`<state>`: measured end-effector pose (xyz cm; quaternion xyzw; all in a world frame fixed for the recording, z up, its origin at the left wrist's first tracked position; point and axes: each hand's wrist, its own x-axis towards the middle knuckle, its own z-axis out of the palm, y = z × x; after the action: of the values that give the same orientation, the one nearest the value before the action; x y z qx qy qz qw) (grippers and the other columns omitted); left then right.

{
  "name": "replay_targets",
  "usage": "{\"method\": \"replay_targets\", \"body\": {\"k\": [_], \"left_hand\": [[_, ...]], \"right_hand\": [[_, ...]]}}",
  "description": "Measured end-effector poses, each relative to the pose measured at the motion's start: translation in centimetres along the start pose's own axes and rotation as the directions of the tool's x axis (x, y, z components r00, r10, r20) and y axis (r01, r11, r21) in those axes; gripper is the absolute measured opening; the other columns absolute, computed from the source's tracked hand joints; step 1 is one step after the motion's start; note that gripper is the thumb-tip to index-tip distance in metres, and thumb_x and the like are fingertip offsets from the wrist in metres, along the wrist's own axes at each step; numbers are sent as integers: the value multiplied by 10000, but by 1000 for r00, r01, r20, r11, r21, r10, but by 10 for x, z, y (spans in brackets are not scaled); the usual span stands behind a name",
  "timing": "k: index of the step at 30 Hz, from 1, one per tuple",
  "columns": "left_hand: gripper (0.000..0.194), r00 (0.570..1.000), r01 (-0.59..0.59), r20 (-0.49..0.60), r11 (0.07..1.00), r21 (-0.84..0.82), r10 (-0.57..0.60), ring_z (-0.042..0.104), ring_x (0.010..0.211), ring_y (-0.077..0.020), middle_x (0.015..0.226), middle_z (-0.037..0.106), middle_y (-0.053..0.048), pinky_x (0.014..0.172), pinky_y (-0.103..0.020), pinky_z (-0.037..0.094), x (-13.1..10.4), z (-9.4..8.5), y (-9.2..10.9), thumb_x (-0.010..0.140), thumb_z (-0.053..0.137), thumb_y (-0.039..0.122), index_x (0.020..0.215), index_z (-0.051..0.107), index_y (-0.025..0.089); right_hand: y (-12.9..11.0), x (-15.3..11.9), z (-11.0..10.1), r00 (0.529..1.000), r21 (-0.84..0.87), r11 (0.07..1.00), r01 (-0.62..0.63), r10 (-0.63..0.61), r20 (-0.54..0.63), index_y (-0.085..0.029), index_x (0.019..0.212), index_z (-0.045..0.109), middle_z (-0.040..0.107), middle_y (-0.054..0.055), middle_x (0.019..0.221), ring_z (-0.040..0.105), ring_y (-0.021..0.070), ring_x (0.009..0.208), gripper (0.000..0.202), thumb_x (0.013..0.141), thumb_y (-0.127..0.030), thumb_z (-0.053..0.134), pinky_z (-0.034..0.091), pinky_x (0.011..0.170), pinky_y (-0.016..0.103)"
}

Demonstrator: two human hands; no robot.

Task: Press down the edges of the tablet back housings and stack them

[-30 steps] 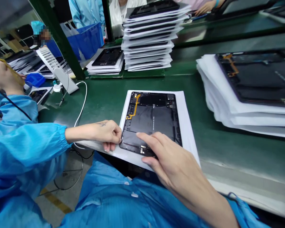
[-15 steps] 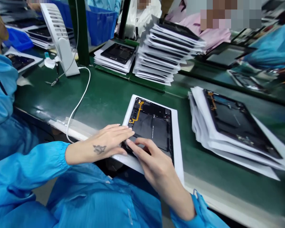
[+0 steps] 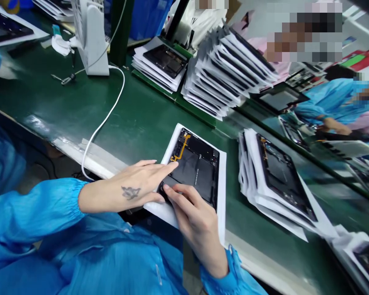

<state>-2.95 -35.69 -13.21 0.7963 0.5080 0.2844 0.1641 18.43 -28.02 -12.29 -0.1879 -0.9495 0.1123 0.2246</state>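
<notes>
A black tablet housing [image 3: 193, 166] lies on a white sheet [image 3: 222, 192] at the table's front edge. An orange flex cable [image 3: 182, 149] runs down its far left side. My left hand [image 3: 132, 186] reaches over the housing's left edge with fingers stretched out flat and the thumb apart. At the near left corner, my right hand [image 3: 197, 219] has its fingers bent, thumb and fingertips drawn together against the housing. Whatever sits between those fingertips is hidden.
To the right stands a stack of paper-interleaved housings [image 3: 284, 176]. A taller stack [image 3: 224, 73] and a shorter one [image 3: 160, 63] rise at the back. A white fan [image 3: 94, 45] and its white cable [image 3: 106, 119] are on the left. Other people in blue sit nearby.
The camera view has tilted and turned, so the stacks sit at a different slant and another pile shows at lower right. Both hands stay at the housing's near left corner.
</notes>
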Motion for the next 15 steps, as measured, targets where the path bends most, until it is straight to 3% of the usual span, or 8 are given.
{"method": "replay_targets", "body": {"k": [9,12,15], "left_hand": [[575,1000,28,7,997,-69,-27,396,1485,-265,1601,393,-162,1253,-453,262,1,-2,1,1060,468,347,1571,262,178],[559,1000,18,0,997,-81,-19,417,1472,-254,1577,426,-177,1256,-443,263,2,-3,2,1061,468,332,1556,287,148],[563,1000,12,1,994,-111,-12,424,1466,-251,1573,434,-174,1257,-441,271,2,-3,1,1057,472,316,1559,288,140]], "right_hand": [[1,-4,1,999,-47,999,9,-7,42,-207,1206,676,707,88,1031,716,166,889,300,993,-100,494,579,714,248],[-3,0,-3,993,-157,982,102,-92,71,-141,1176,666,719,109,1031,692,172,861,268,995,-76,479,550,689,259],[-10,13,-13,957,-313,908,279,-237,167,-108,1028,682,730,113,989,615,163,704,253,1007,-74,432,469,578,290]]}}
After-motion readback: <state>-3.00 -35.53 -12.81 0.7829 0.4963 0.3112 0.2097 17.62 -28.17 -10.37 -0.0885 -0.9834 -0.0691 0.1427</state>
